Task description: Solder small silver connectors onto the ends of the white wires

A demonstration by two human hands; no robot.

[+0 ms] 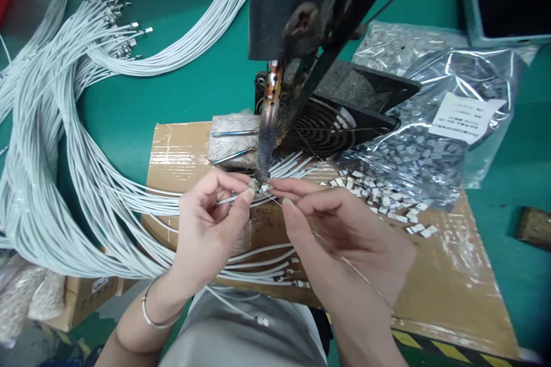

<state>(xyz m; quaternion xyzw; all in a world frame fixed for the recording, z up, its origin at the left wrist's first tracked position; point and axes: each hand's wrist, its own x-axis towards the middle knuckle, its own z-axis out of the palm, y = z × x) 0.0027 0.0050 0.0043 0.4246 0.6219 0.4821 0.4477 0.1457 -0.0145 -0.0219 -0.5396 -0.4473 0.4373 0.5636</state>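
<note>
My left hand (215, 218) pinches the end of a white cable (226, 201) between thumb and fingertips, just under the tip of a soldering iron (269, 112) held upright in a stand. From the right, my right hand (340, 229) grips a thin solder wire (364, 276) that trails back across the palm. Its free end reaches toward the iron's tip. A tiny white and metal connector (266, 187) sits at my right index fingertip, by the tip. Exact contact between cable, connector and iron is too small to make out.
Loose connectors (387, 200) lie on the cardboard (447, 275), beside a plastic bag (465, 86) full of them. Behind the iron stands a black fan (340, 126). Bundled white cables (38, 183) fill the left. A wrapped block (232, 137) and a dark-screened device (508, 0) stand farther back.
</note>
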